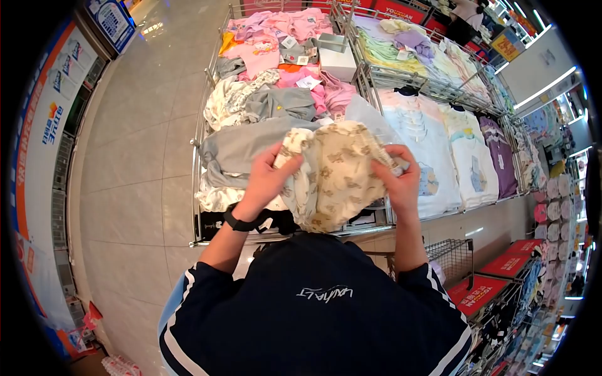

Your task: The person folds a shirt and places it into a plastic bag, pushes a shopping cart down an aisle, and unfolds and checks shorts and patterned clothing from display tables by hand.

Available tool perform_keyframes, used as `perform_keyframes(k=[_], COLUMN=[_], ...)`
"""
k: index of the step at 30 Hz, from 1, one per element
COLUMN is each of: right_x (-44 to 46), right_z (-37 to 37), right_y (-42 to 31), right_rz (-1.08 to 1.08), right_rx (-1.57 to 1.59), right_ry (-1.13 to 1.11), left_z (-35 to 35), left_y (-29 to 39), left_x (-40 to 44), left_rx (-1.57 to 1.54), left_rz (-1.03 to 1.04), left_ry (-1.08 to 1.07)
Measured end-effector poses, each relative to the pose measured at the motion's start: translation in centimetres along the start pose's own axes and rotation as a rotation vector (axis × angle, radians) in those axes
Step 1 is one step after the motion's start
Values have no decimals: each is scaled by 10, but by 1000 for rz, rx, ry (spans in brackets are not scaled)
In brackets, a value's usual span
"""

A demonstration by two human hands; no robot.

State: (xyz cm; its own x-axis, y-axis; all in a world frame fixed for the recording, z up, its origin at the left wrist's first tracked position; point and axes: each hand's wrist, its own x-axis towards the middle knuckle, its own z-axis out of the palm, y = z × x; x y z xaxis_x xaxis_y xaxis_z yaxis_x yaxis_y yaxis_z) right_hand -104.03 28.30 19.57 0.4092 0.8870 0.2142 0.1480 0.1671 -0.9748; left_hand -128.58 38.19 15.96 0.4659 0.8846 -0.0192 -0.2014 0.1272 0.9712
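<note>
A cream garment with a brown print (342, 172) hangs between my two hands, above the front of a metal display rack. My left hand (268, 175) is closed on its left edge, slightly blurred. On the other side, my right hand (399, 175) pinches its upper right edge. Part of the cloth is folded over near my left hand. Behind the garment lie a grey garment (232, 150) and a cream patterned one (229, 103). Folded white shirts (423, 150) lie to the right of my right hand.
Pink clothes (301, 25) and a white box (337, 62) are at the rack's back. Purple shirts (498, 153) lie at the right. A wire basket (451, 260) stands beside my right elbow. Tiled floor (135, 156) runs along the left. A person (465, 19) is far back.
</note>
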Motion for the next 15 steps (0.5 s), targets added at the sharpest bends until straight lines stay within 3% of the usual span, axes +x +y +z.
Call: perform_keyframes(k=[5, 8, 9, 11, 13, 14, 15], right_x=[14, 23, 25, 25, 25, 26, 27], right_z=[-52, -66, -67, -64, -56, -51, -46], right_y=[-4, -15, -20, -34, -34, -33, -31], right_rz=[-7, -34, -27, -12, 18, 31, 35], right_rx=[58, 227, 295, 414, 425, 430, 413], right_ry=[147, 206, 206, 149, -38, -135, -275], left_z=[-41, -51, -58, -53, -28, -7, 9], left_y=[37, 60, 63, 63, 59, 52, 47], left_x=[16, 20, 21, 21, 22, 23, 28], left_rx=[181, 110, 273, 830, 1012, 904, 751], left_rz=[250, 214, 111, 168, 453, 706, 724], left_ry=[144, 183, 112, -100, -109, -5, -51])
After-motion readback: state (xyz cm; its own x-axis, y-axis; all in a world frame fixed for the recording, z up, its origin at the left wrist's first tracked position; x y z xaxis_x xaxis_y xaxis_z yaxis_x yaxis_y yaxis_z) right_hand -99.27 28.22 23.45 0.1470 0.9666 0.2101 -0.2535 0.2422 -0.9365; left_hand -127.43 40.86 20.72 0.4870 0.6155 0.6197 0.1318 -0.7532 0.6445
